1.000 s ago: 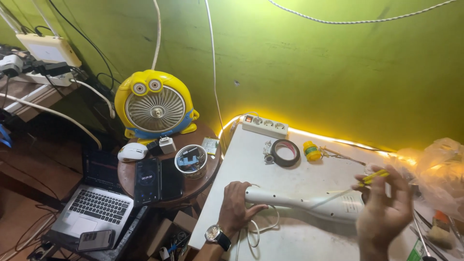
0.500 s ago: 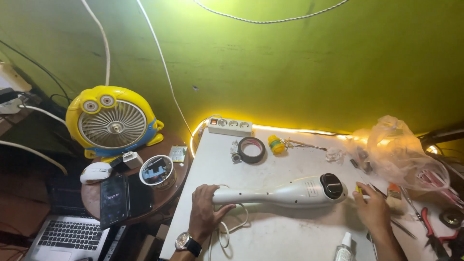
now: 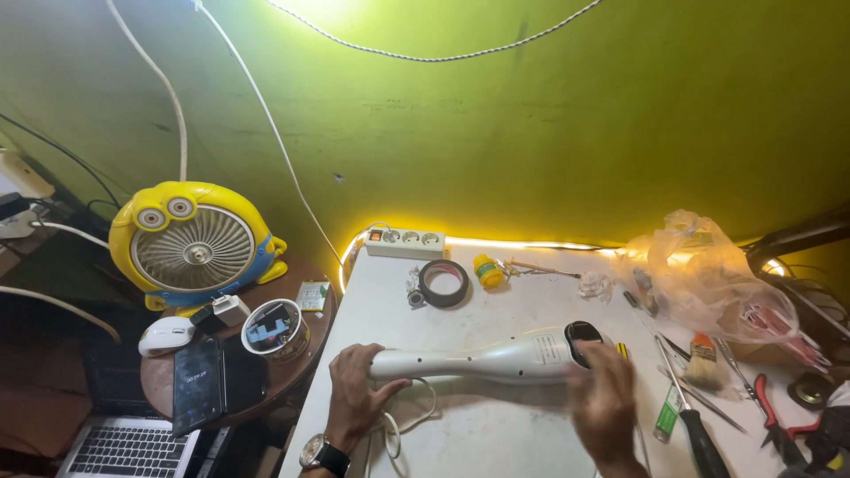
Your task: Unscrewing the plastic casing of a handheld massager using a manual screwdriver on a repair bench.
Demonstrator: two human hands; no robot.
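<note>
hands: left [image 3: 357,398], right [image 3: 602,403] | hold white tapered appliance [image 3: 487,358], lying flat

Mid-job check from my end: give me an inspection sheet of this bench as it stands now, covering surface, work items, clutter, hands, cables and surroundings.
Surface: white table, scuffed, lit by a light strip along the back edge.
Job's things: white handheld appliance lying flat, narrow end to the left.
Clutter: black tape roll, yellow spool, plastic bag, paintbrush, screwdriver, red-handled pliers.
Grippers: left hand grips the appliance's narrow end; right hand blurred, over its wide end.
Cables: white cord looped by the left hand; power strip at the back.
Surroundings: green wall; yellow fan, phone, mouse on a round side table; laptop below.
</note>
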